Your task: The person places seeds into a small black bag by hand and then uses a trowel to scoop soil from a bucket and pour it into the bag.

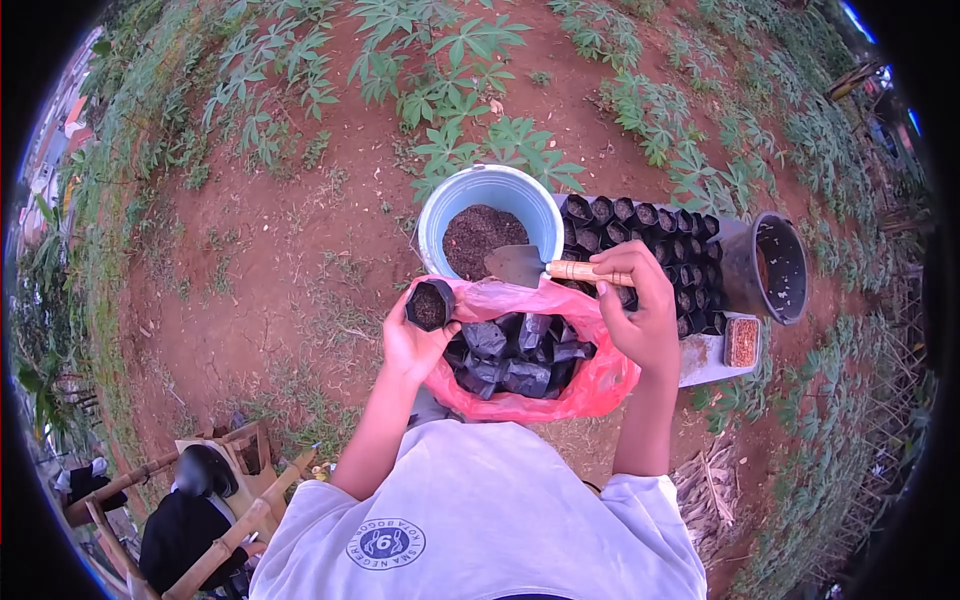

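The left hand (pixel 415 340) gripped a small black grow bag (pixel 430 305), partly filled with soil, just left of centre in the frame. The right hand (pixel 635 310) was closed around the wooden handle of a trowel (pixel 535 267), its metal blade reaching left over the rim of a blue bucket (pixel 490 195) holding dark soil. The bag sat just below and to the left of the blade, close but apart from it. Between the two hands lay one red plastic bag (pixel 590 385) stuffed with empty black grow bags.

The work happened outdoors on bare reddish earth, with cassava plants (pixel 450 60) across the top of the frame. Right of the bucket stood rows of filled black bags (pixel 665 225), too many and too crowded to count, on a grey slab (pixel 705 360). One black pot (pixel 770 265) stood at the right, and one small container (pixel 742 342) lay below it. At lower left another person (pixel 185 520) sat by a wooden frame.
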{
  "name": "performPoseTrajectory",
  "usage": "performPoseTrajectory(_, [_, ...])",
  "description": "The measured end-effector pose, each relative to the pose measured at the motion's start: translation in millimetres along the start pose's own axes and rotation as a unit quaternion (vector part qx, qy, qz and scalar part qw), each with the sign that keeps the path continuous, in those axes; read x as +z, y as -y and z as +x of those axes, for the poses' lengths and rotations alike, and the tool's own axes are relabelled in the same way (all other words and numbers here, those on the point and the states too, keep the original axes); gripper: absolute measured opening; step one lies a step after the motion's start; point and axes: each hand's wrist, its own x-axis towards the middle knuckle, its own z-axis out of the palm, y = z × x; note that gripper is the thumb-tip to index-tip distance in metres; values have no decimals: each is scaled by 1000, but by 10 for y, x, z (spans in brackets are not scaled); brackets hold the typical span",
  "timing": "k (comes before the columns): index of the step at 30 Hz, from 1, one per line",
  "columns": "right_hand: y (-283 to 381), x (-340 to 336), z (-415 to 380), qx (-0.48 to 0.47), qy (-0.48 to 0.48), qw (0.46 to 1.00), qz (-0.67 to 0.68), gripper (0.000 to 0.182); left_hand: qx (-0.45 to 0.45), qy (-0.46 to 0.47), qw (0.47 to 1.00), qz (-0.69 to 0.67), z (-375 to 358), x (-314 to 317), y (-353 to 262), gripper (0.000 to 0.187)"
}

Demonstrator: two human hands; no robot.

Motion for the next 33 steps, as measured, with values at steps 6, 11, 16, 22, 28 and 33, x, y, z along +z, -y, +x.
performPoseTrajectory(6, [-135, 216, 70, 47, -26, 998, -42, 18, -30, 39, 999, -10, 193, -16, -147, 52])
performPoseTrajectory(11, [-314, 503, 171, 106, 7, 992, -73, 17, -25, 56, 998, 0, 273, -62, -350, 51])
performPoseTrajectory(16, [-777, 902, 262, 155, 50, 983, -84, 21, -33, 20, 999, 11, 338, -232, -547, 48])
performPoseTrajectory(22, [-1276, 1313, 271, 139, 48, 982, -121, 23, -5, 5, 999, 33, 404, -407, -856, 49])
performPoseTrajectory(28, [-1492, 1519, 301, 151, 25, 980, -130, 21, -15, 7, 998, 53, 438, -510, -1033, 51])
performPoseTrajectory(33, [-1568, 1616, 288, 170, 4, 979, -115, 22, -31, 24, 998, 45, 431, -585, -1062, 51])
